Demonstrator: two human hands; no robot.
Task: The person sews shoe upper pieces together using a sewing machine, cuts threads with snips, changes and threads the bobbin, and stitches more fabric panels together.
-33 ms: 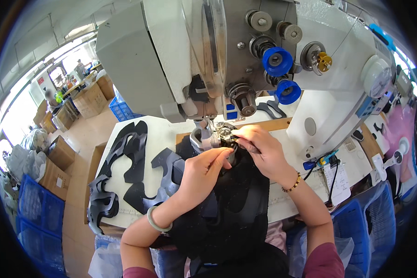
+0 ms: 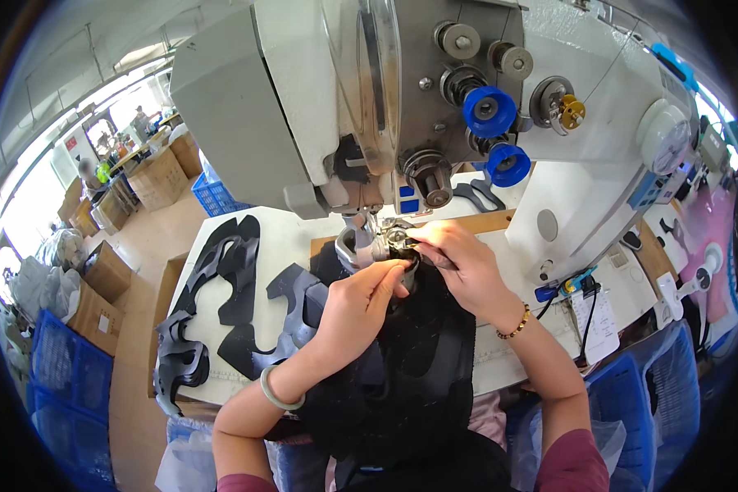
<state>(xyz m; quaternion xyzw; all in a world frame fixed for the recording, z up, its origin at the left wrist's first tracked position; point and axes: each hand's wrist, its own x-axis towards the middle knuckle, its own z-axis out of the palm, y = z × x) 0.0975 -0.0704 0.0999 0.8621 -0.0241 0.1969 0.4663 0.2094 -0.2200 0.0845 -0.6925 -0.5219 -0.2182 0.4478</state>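
Note:
A large white and grey sewing machine [image 2: 459, 74] stands in front of me. Below its needle area is a round metal bobbin mechanism [image 2: 396, 237], with both hands at it. My left hand [image 2: 359, 302] has thumb and fingertips pinched just beneath the mechanism; whatever lies between them is too small to make out. From the right, my right hand [image 2: 465, 268] touches the metal with its curled fingers, and their grip is partly hidden. Dark shoe-upper-like fabric pieces [image 2: 426, 361] hang under my hands toward my lap.
Grey and black cut pieces [image 2: 238, 271] lie on the white tabletop [image 2: 238, 348] at left. A blue-handled tool [image 2: 562, 287] and a paper slip [image 2: 596, 324] are at right. Blue crates [image 2: 72, 361] and cardboard boxes [image 2: 157, 176] stand on the left floor. Another person sits far left.

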